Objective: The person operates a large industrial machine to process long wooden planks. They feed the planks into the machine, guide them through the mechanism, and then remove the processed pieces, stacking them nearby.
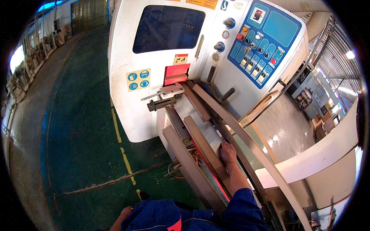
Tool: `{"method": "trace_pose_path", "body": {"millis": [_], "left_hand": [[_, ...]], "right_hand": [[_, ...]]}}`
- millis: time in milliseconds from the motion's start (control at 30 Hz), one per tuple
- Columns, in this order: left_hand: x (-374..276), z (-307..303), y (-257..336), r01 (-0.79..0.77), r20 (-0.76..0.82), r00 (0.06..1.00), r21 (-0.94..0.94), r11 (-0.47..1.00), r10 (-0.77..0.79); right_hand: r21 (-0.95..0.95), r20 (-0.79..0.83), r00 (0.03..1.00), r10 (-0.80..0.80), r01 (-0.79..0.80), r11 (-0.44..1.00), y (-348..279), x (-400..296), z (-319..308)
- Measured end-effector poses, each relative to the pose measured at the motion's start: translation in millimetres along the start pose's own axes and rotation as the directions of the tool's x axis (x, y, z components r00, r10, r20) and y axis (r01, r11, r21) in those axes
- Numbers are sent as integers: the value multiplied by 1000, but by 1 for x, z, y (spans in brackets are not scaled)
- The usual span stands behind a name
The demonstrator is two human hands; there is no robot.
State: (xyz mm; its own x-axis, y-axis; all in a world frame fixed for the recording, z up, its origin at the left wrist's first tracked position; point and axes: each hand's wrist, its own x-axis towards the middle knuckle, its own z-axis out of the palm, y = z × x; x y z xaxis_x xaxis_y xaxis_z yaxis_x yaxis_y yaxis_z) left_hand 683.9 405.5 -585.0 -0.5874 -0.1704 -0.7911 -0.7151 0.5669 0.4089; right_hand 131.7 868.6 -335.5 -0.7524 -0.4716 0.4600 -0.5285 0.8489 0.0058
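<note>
My right hand (227, 152) rests at the metal infeed table of a white woodworking machine, beside its dark side rail; its fingers are turned away and what they touch is partly hidden. A brown board (202, 144) lies on the table just left of the hand, and a shorter board (195, 101) lies farther up towards the red opening (176, 75). Along the right side runs a long pale strip (240, 131). Another long board (185, 161) lies to the left of the table. My left hand (127, 211) hangs low beside my body, partly hidden by the jacket.
Above the opening is a dark window (169, 29); a blue control panel (264, 43) with buttons and knobs is at upper right. Two black handles (228, 93) stick out below it. A metal clamp or guide bracket (163, 102) sits left of the opening. Large pale panels (315, 161) lie at right.
</note>
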Motion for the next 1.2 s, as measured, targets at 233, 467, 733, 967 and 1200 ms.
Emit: {"method": "trace_pose_path", "body": {"millis": [233, 467, 733, 967, 1200], "left_hand": [[2, 7, -9, -101, -86, 991, -13, 995, 99], [7, 11, -13, -159, -117, 981, -4, 987, 157], [18, 10, -22, -83, -27, 996, 79, 993, 86], [0, 5, -7, -78, -96, 993, -90, 993, 69], [17, 12, -26, -93, -64, 994, -13, 996, 92]], "right_hand": [[-16, 25, 1000, -9, 10, 1000, -1, 0, -2], [-28, 31, 999, 10, -9, 1000, 2, -2, -5], [-4, 36, 999, -9, 9, 1000, -2, 1, -1], [-31, 53, 999, -5, 6, 1000, -1, -1, -8], [-20, 51, 999, -9, 10, 1000, -5, 3, -2]]}}
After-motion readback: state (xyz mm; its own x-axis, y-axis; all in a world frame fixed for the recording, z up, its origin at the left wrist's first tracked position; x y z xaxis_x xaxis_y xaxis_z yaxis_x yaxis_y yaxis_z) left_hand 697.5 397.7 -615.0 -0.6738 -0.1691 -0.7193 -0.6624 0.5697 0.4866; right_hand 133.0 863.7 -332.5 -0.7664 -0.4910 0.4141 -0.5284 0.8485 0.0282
